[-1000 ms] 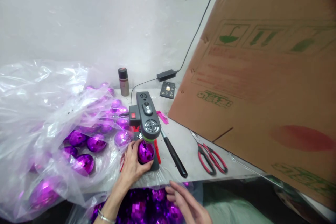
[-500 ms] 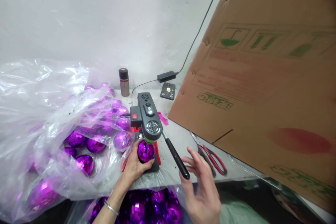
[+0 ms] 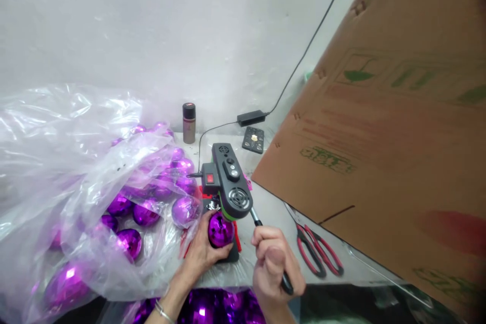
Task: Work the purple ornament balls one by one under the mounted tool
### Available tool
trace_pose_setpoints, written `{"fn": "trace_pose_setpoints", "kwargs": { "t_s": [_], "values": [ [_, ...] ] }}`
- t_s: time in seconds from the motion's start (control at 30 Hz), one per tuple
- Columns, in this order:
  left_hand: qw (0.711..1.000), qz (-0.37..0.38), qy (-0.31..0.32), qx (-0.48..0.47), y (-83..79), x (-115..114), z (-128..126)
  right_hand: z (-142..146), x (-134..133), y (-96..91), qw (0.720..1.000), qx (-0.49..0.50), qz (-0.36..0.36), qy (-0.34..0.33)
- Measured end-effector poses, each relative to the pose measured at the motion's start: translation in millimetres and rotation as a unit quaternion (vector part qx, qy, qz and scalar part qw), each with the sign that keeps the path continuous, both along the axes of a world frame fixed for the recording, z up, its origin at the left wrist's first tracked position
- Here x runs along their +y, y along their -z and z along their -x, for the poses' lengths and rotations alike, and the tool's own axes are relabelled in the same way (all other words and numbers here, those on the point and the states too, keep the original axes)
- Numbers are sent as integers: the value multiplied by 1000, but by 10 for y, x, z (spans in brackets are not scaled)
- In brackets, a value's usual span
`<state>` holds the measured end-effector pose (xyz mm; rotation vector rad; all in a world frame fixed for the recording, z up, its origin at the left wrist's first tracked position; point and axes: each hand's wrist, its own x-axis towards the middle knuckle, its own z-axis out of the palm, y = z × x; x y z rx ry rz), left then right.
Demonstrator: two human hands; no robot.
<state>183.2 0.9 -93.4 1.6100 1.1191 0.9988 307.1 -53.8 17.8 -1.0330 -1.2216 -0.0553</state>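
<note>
A shiny purple mirrored ball (image 3: 220, 231) is gripped in my left hand (image 3: 202, 244), fingers behind it and thumb along its front. It sits beneath the round end of a dark grey machine head (image 3: 233, 179), which has a red switch box (image 3: 210, 178) on its left side. My right hand (image 3: 277, 263) is wrapped round the black handle (image 3: 287, 283) of a metal lever that runs to the machine's right side. Below the ball, part of the machine's dark base (image 3: 228, 256) shows, with red pieces beside it.
Clear plastic sheeting (image 3: 87, 162) with several purple balls (image 3: 129, 243) covers the left; more balls (image 3: 205, 309) lie below the table edge. Red-handled scissors (image 3: 321, 250) lie right, beside a large cardboard box (image 3: 379, 136). Behind stand a bottle (image 3: 189, 124) and a power adapter (image 3: 251, 118).
My right hand has gone from open beside the lever to closed round its handle. My left hand keeps the ball under the machine head. The whole view has shifted slightly.
</note>
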Motion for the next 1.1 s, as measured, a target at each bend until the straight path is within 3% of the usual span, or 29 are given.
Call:
{"fn": "trace_pose_setpoints", "kwargs": {
  "t_s": [0.1, 0.8, 1.1],
  "values": [
    [1000, -6, 2, 8, 20, -4, -10, 48, 33, 41, 998, 21, -67, -5],
    [1000, 2, 5, 1, 81, -6, -34, 108, 109, 2, 996, 42, -79, 1],
    [1000, 11, 10, 4, 33, -2, -21, 17, 54, 191, 996, 52, -65, -39]
  ]
}}
